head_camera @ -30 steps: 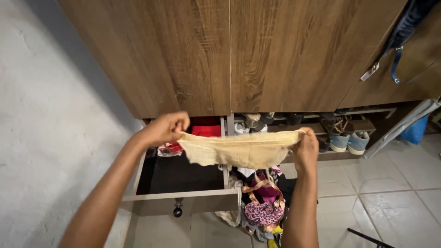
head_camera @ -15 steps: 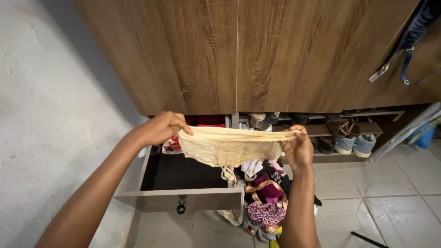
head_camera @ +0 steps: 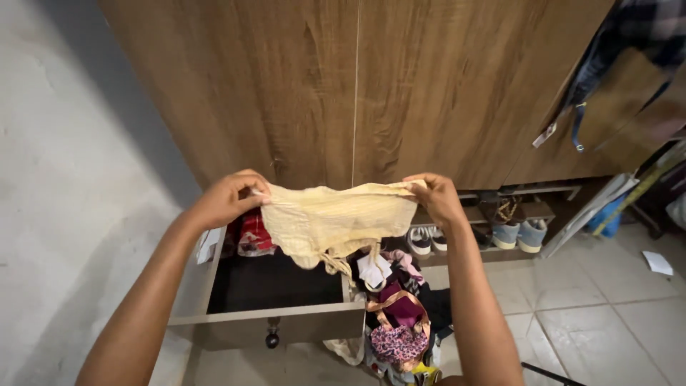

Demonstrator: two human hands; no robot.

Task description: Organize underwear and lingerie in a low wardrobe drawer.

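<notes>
Above the open, mostly bare brown wooden drawer [head_camera: 271, 318], the left hand [head_camera: 225, 200] and right hand [head_camera: 432, 200] pinch their fingers on the top corners of a pale yellow ribbed cloth garment [head_camera: 332, 221], stretched out, not yet folded, a colourful clothes heap [head_camera: 396, 314] alongside.

Two bare forearms enter from bottom of frame, no sleeves visible up to the elbows. Left hand [head_camera: 227, 200] and right hand [head_camera: 434, 199] both bare: no gloves, no rings, no watch or wristbands. Fingers look slim; nails too small to make out. Rest of body out of view.
</notes>
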